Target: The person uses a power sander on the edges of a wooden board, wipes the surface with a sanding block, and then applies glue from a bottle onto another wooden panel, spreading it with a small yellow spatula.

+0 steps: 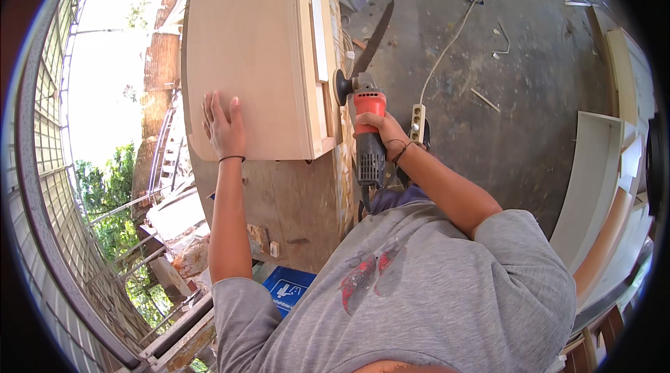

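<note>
Your right hand [379, 127] is wrapped round the angle grinder [370, 102], disc [342, 87] beside the wooden cabinet [251, 45], contact unclear; left hand [227, 129] flat on top, fingers spread.

Dark grey floor [516, 143], stained, scattered with small scraps [485, 99]. Left: metal grille [43, 129]; strong daylight [105, 66] and green foliage [125, 177] outside. Right: white box-like unit [590, 177], tan board [608, 235] beside it. Left side brightest.

Wooden cabinet [244, 38]: I lose its far end past the top edge.
Angle grinder [370, 146]: I can't tell whether its disc [340, 87] touches wood.
Handsaw [375, 34]: its handle is hidden from me.
White cable [452, 45]: leaves my view up top.
</note>
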A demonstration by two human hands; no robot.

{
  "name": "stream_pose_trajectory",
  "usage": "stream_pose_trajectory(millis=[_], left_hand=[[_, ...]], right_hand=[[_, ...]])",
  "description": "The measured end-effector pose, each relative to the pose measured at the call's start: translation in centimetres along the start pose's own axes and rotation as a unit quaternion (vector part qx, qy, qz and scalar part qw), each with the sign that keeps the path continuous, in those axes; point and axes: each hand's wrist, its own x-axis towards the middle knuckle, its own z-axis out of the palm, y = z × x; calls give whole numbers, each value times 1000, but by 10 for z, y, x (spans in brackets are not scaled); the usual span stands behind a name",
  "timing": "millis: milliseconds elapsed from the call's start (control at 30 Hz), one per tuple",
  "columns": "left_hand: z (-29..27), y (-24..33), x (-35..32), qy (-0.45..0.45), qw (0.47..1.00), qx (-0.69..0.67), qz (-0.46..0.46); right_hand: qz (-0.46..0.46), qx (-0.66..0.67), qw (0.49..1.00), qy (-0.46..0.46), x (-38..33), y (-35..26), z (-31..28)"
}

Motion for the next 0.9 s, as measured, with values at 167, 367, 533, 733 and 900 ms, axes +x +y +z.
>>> stream_pose_trajectory(millis=[167, 367, 533, 733, 900], left_hand=[[-2, 2, -1, 1, 1000, -5, 7], [-2, -3, -3, 6, 1000, -14, 17], [-4, -1, -5, 0, 1000, -20, 16], [-7, 5, -3, 11, 999, -22, 37], [-7, 1, -5, 9, 999, -26, 42]], right_hand=[[-3, 6, 1000, -9, 13, -18, 4], [-15, 10, 1000, -19, 30, -41, 10], [6, 43, 999, -8, 50, -52, 10], [31, 28, 999, -8, 61, -73, 12], [30, 38, 999, -10, 70, -84, 15]])
